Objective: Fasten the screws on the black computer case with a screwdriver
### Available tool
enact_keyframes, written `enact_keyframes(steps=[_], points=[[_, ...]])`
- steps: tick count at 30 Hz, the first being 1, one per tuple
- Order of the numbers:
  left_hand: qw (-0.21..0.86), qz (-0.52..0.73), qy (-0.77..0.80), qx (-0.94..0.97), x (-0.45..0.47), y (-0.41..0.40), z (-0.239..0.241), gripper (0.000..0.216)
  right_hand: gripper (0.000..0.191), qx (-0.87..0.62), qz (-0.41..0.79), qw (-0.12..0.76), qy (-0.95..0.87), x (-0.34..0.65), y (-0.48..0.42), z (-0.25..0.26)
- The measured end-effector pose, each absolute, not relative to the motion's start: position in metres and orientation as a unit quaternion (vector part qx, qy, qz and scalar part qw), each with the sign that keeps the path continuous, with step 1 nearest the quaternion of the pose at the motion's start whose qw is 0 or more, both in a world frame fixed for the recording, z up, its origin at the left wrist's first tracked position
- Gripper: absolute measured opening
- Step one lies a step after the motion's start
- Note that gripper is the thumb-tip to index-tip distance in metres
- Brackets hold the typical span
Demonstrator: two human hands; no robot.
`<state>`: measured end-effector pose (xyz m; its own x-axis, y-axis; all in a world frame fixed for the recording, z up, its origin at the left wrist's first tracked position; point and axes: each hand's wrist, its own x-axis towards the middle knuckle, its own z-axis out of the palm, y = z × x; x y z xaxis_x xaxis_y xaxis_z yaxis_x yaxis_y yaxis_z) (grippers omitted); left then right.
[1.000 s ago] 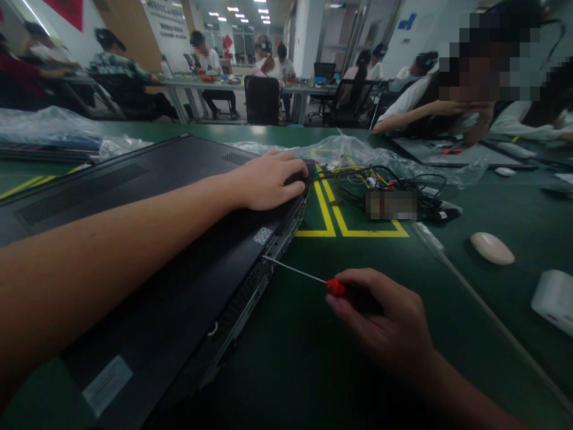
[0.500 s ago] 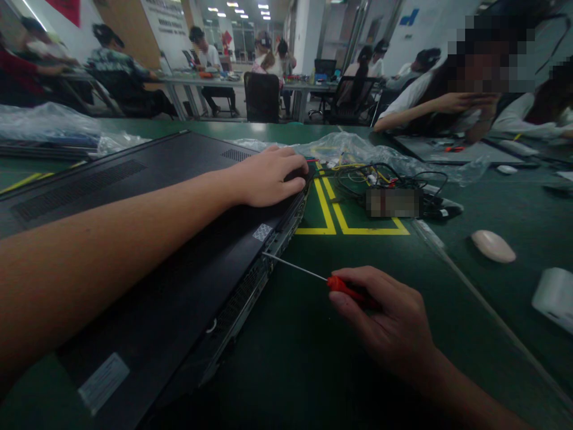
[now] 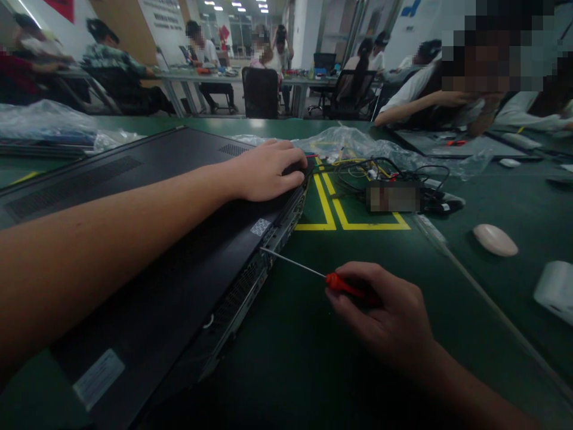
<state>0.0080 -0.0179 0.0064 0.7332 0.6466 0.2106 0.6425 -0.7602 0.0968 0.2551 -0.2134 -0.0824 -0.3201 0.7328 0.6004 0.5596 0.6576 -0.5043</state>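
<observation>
A black computer case (image 3: 179, 292) lies flat on the green table, its metal rear edge turned to the right. My left hand (image 3: 271, 172) rests on top near the far right corner, palm down, with the fingertips over the edge. In my right hand (image 3: 387, 304) is a screwdriver (image 3: 342, 283) with a red handle, the fingers wrapped round it. Its thin shaft points left and the tip meets the rear edge of the case beside a small patterned sticker (image 3: 260, 227). Whatever the tip touches is too small to make out.
Beyond the case lie tangled black cables (image 3: 394, 173) and clear plastic wrap (image 3: 344, 138). To the right are a pale computer mouse (image 3: 495, 239) and a white roll (image 3: 555, 289). A co-worker (image 3: 412, 101) sits across the table at upper right. Yellow tape (image 3: 376, 227) marks the tabletop.
The view has shifted slightly. My left hand stays on the case, and the screwdriver tip remains at the same spot on its edge. The fingers of my right hand have shifted a little on the handle.
</observation>
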Motion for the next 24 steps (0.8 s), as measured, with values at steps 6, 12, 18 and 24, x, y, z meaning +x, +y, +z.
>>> enact_keyframes(steps=[6,12,18,24], points=[[-0.001,0.114,0.343,0.933,0.0072,-0.0177,0.0062,0.051,0.020,-0.400,0.095,0.429,-0.805,0.2584,-0.2146,-0.0814],[0.004,0.117,0.339,0.934,0.0065,-0.0165,0.0052,0.050,0.016,-0.401,0.082,0.427,-0.806,0.2588,-0.2148,-0.0794],[0.005,0.120,0.340,0.933,0.0070,-0.0175,0.0054,0.051,0.015,-0.401,0.079,0.428,-0.806,0.2593,-0.2143,-0.0791],[0.005,0.114,0.342,0.933,0.0071,-0.0179,0.0060,0.052,0.017,-0.396,0.073,0.428,-0.809,0.2609,-0.2147,-0.0777]])
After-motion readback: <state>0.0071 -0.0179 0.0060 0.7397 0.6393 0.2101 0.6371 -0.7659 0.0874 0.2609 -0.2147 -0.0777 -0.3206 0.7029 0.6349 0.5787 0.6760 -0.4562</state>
